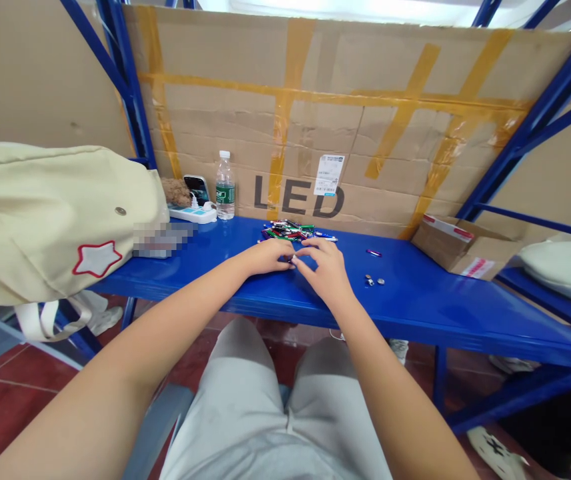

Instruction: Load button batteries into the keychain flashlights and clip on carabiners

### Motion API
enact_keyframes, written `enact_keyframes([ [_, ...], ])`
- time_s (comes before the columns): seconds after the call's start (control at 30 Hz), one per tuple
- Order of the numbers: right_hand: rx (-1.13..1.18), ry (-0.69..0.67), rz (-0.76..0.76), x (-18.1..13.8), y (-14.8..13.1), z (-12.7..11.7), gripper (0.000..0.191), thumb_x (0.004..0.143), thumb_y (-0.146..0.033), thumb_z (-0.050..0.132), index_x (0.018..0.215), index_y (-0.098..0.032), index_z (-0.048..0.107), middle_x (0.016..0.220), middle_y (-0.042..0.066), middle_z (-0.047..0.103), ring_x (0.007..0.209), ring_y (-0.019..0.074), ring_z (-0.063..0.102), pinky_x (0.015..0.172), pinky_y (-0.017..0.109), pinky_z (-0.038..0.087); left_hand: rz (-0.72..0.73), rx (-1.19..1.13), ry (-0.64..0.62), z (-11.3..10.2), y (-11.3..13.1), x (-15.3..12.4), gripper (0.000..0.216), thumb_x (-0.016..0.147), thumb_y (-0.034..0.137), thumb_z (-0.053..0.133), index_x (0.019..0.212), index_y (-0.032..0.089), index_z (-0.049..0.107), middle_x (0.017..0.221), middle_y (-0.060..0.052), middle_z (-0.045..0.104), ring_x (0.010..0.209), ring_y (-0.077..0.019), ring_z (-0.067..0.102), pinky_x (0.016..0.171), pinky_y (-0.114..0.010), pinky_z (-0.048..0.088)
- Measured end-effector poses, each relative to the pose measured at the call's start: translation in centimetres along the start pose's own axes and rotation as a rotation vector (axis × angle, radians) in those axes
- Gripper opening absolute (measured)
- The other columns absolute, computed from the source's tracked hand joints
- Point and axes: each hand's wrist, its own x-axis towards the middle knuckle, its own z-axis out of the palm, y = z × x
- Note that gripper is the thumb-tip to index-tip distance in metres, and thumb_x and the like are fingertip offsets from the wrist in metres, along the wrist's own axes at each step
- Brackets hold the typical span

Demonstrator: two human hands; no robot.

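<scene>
My left hand (pixel 271 257) and my right hand (pixel 324 267) meet over the blue table (pixel 415 303), fingertips pinched close together. Between them is a tiny object with a pale tip; the fingers cover most of it, so its kind stays unclear. Just beyond the hands lies a heap of slim, shiny, rod-like pieces (pixel 290 231) in green, red, blue, black and silver. A single purple-blue rod-like piece (pixel 374 253) rests apart, to the right. Nearer to me on that side are small silvery metal pieces (pixel 369 280).
A cream bag (pixel 55 213) fills the left end. Behind it stand a power strip (pixel 193 213), a phone (pixel 196 187) and a water bottle (pixel 225 187). An open cardboard box (pixel 460 247) sits at right. A large cardboard sheet (pixel 215 127) walls the back between blue posts.
</scene>
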Motion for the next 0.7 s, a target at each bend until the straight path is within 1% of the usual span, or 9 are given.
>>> enact_keyframes([
  [0.13,-0.003,-0.010,-0.014,-0.1,-0.2,0.2,0.011,0.085,-0.032,0.062,0.089,-0.024,0.070,0.113,0.005,0.066,0.108,0.0246,0.058,0.094,0.042,0.041,-0.003,-0.015,0.006,0.0,0.0,0.0,0.009,0.084,0.022,0.061,0.086,0.015,0.067,0.087,-0.007,0.068,0.084,-0.0197,0.064,0.079,-0.030,0.048],
  [0.2,0.003,-0.011,-0.016,-0.1,-0.3,0.1,0.013,0.085,-0.032,0.062,0.092,-0.024,0.070,0.113,0.005,0.066,0.107,0.0246,0.058,0.094,0.041,0.041,-0.011,-0.034,0.013,-0.1,0.0,0.0,0.009,0.084,0.022,0.062,0.085,0.015,0.068,0.088,-0.007,0.069,0.084,-0.0196,0.064,0.079,-0.030,0.048],
  [0.3,0.005,0.037,0.020,-0.1,1.0,-0.8,0.021,0.086,-0.035,0.060,0.100,-0.023,0.069,0.113,0.007,0.067,0.108,0.0251,0.058,0.095,0.041,0.042,-0.032,-0.048,0.012,-0.2,0.0,-0.1,0.010,0.083,0.021,0.063,0.088,0.015,0.069,0.092,-0.008,0.070,0.087,-0.0196,0.065,0.083,-0.031,0.048],
  [0.37,-0.025,0.096,0.091,-0.4,3.1,-2.2,0.022,0.086,-0.036,0.057,0.097,-0.022,0.069,0.110,0.009,0.067,0.106,0.0252,0.058,0.094,0.042,0.042,-0.046,-0.057,0.005,-0.4,0.0,-0.1,0.012,0.083,0.022,0.063,0.091,0.016,0.070,0.094,-0.007,0.071,0.089,-0.0191,0.065,0.086,-0.031,0.048],
  [0.43,-0.126,0.139,0.244,-1.1,5.9,-4.0,0.021,0.084,-0.036,0.057,0.092,-0.022,0.071,0.109,0.009,0.067,0.106,0.0270,0.057,0.094,0.045,0.042,-0.056,-0.066,0.002,-0.5,-0.1,-0.2,0.013,0.084,0.024,0.063,0.093,0.017,0.071,0.095,-0.007,0.071,0.091,-0.0189,0.065,0.087,-0.031,0.048],
  [0.5,-0.262,0.100,0.429,-2.0,8.5,-5.9,0.021,0.079,-0.038,0.060,0.088,-0.024,0.073,0.112,0.008,0.066,0.110,0.0311,0.054,0.092,0.049,0.041,-0.058,-0.070,0.000,-0.6,-0.1,-0.2,0.014,0.084,0.026,0.063,0.092,0.017,0.071,0.096,-0.007,0.071,0.091,-0.0191,0.065,0.087,-0.031,0.049],
  [0.57,-0.330,0.059,0.546,-2.9,10.4,-7.3,0.022,0.077,-0.039,0.060,0.088,-0.026,0.074,0.115,0.007,0.065,0.112,0.0324,0.052,0.092,0.050,0.041,-0.056,-0.073,0.002,-0.5,-0.3,-0.1,0.014,0.084,0.026,0.064,0.092,0.017,0.071,0.096,-0.007,0.071,0.091,-0.0195,0.065,0.087,-0.031,0.049],
  [0.63,-0.349,-0.007,0.590,-3.5,11.2,-8.1,0.023,0.077,-0.041,0.060,0.088,-0.028,0.075,0.118,0.006,0.063,0.115,0.0325,0.051,0.092,0.050,0.041,-0.055,-0.076,0.004,-0.4,-0.4,-0.1,0.014,0.083,0.025,0.064,0.092,0.017,0.071,0.096,-0.008,0.071,0.091,-0.0197,0.066,0.087,-0.031,0.049],
  [0.7,-0.353,-0.093,0.582,-3.8,11.4,-8.3,0.023,0.078,-0.043,0.061,0.089,-0.029,0.076,0.122,0.006,0.062,0.117,0.0326,0.050,0.094,0.050,0.040,-0.060,-0.074,0.001,-0.3,-0.4,-0.1,0.014,0.084,0.025,0.063,0.092,0.017,0.071,0.096,-0.008,0.071,0.091,-0.0195,0.066,0.087,-0.031,0.049],
])
